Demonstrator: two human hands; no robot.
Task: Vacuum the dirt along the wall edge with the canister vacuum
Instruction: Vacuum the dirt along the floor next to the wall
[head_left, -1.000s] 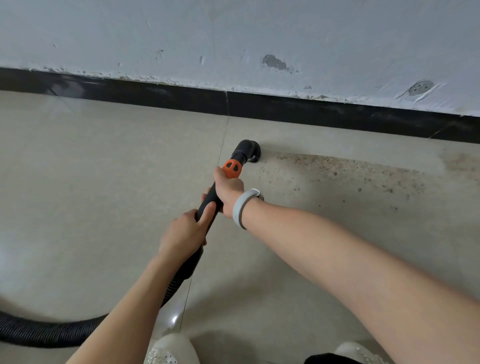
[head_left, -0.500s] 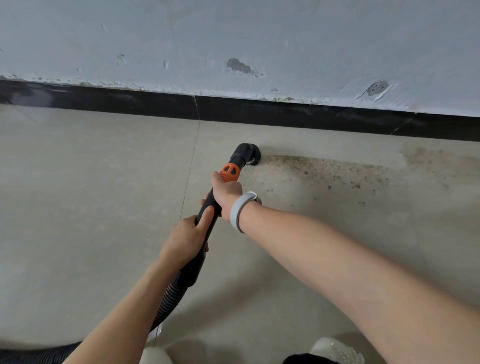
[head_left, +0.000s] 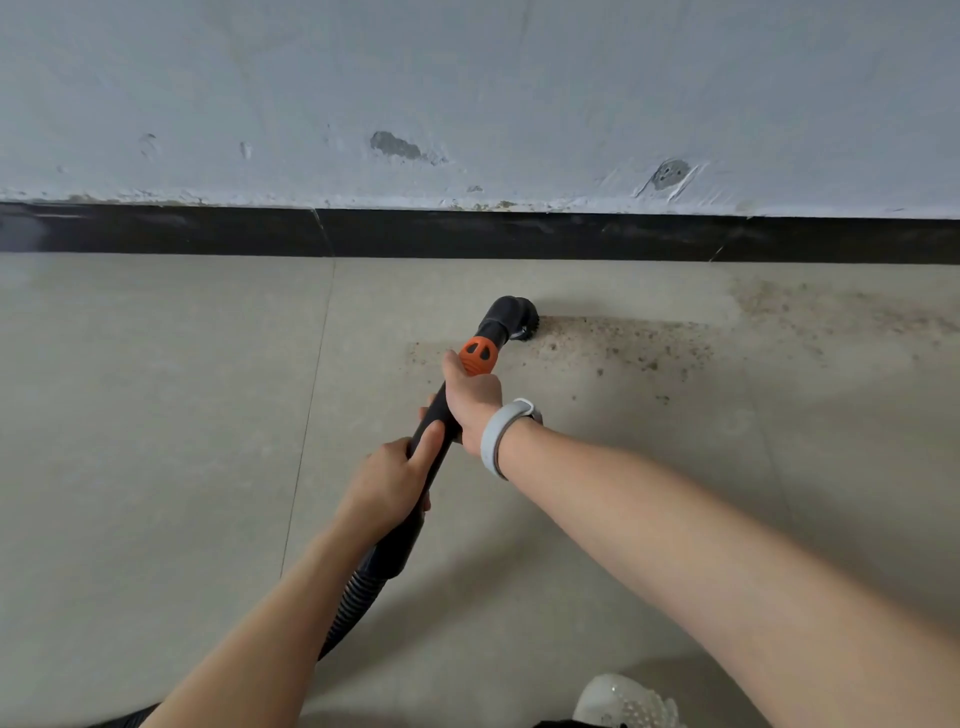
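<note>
A black vacuum wand (head_left: 415, 525) with an orange collar (head_left: 479, 355) ends in a round brush nozzle (head_left: 511, 318) set on the beige floor tiles. My right hand (head_left: 475, 402), wearing a grey wristband, grips the wand just below the collar. My left hand (head_left: 387, 480) grips the wand lower down, above the ribbed black hose (head_left: 353, 605). A band of brown dirt (head_left: 628, 343) spreads rightward from the nozzle, a short way out from the black skirting (head_left: 467, 234). The canister is out of view.
A scuffed white wall (head_left: 467, 93) rises above the skirting. Fainter dirt (head_left: 831, 306) lies further right near the skirting. A white shoe (head_left: 623, 701) shows at the bottom edge. Bare tiles (head_left: 156, 415) stretch to the left.
The view has shifted right along the wall. The nozzle sits slightly further right over the dirt band, and both hands keep the same grip on the wand.
</note>
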